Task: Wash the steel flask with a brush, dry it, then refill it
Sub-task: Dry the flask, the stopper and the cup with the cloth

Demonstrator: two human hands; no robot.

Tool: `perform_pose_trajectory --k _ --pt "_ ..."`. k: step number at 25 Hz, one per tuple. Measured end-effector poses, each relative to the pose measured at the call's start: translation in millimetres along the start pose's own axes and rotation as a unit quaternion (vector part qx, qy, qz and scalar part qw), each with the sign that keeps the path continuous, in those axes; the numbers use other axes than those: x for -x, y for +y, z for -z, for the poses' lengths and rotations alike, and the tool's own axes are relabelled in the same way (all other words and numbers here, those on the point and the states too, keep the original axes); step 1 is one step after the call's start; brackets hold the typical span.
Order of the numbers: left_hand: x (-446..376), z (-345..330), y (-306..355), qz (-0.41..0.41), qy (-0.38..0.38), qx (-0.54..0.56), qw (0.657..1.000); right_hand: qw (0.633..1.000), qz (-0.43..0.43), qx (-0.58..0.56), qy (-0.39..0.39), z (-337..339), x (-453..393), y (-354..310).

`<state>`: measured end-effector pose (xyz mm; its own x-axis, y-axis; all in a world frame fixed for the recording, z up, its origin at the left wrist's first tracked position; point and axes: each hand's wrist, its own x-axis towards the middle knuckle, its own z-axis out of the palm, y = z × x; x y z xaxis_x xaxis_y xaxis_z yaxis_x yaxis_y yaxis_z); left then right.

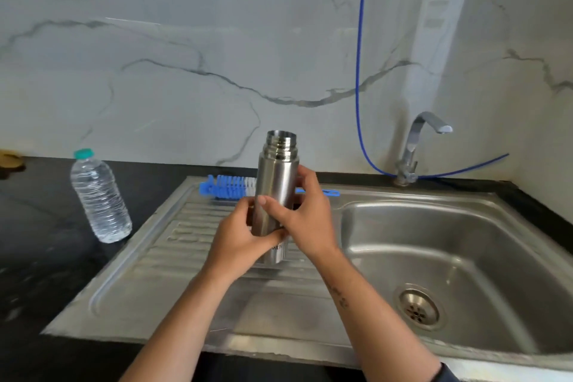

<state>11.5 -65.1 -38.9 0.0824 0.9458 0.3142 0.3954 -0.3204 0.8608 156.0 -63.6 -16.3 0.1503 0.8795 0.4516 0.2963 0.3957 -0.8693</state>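
The steel flask [277, 177] stands upright over the ribbed drainboard [173, 245], its cap off and the threaded mouth open. My left hand [240, 236] wraps its lower body from the left. My right hand [305, 217] grips it from the right, fingers across the front. A blue and white bottle brush [228, 185] lies behind the flask along the back of the drainboard, its handle end [330, 193] showing to the right. A clear plastic water bottle [99, 198] with a teal cap stands on the black counter at left.
The steel sink basin [465, 245] with its drain [419, 309] lies to the right. A chrome tap [417, 146] stands at the back, with a blue hose [359, 71] running up the marble wall. The black counter [40, 251] stretches left.
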Motion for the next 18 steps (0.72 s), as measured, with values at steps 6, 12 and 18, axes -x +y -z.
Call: perform_pose_trajectory --k 6,12,18 --pt "30 31 -19 -0.007 0.027 -0.021 0.999 0.997 0.036 -0.016 -0.061 -25 18 3" --pt "43 45 -40 0.010 0.071 -0.037 0.997 0.991 0.046 0.018 -0.121 -41 32 3" --pt "48 45 -50 0.007 0.067 -0.032 0.997 0.987 0.054 0.043 -0.142 -45 36 5"
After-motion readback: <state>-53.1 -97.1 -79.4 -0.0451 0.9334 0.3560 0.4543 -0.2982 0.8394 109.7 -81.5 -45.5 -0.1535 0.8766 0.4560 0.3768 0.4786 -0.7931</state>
